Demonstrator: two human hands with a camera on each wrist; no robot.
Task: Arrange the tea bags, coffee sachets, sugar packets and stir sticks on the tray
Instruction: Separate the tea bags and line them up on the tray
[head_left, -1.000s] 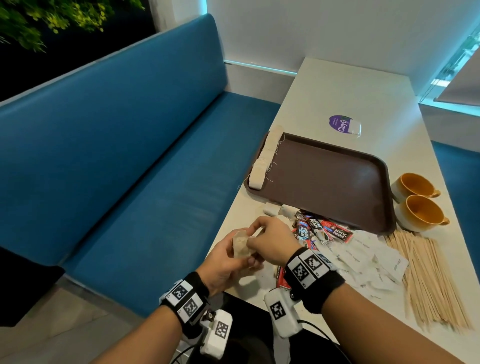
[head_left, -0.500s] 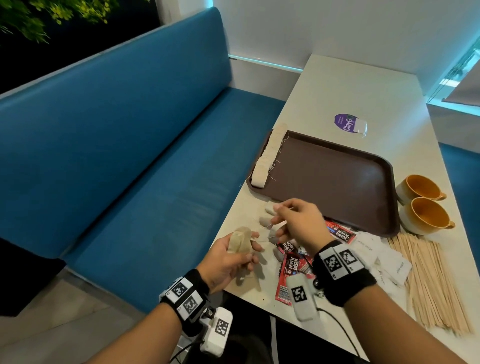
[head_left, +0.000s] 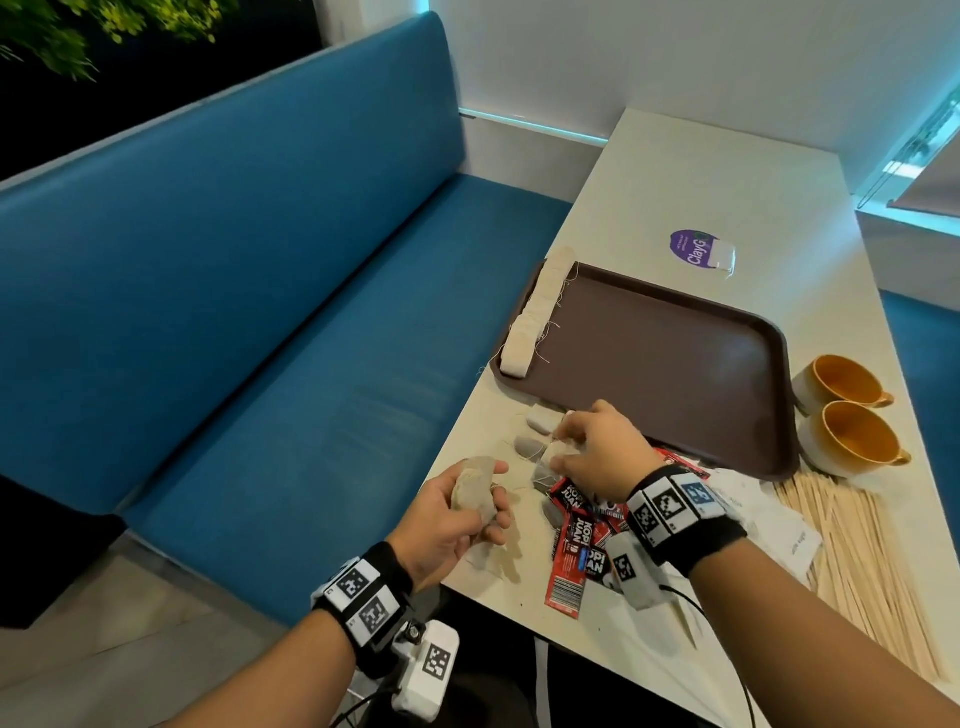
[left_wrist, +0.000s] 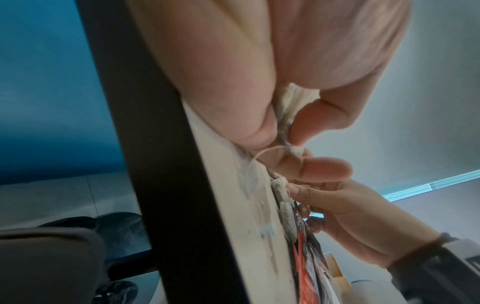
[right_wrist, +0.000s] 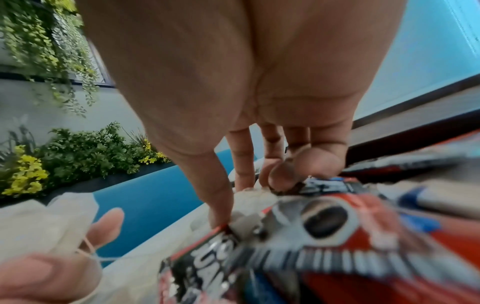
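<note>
The left hand (head_left: 457, 525) clamps a wad of tea bags (head_left: 474, 496). Right hand (head_left: 597, 452), nearer, pinches a loose bag on the bench (head_left: 675, 171), just short of the tray (head_left: 675, 358).

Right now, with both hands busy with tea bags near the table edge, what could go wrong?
1. Loose strings: the left hand grips a bunch of beige tea bags with threads trailing; they may snag the grey tea bags on the table.
2. The right hand picks among tea bags beside red coffee sachets; one may get dragged along.
3. The sachets lie near the white table's edge and could slide off.
</note>
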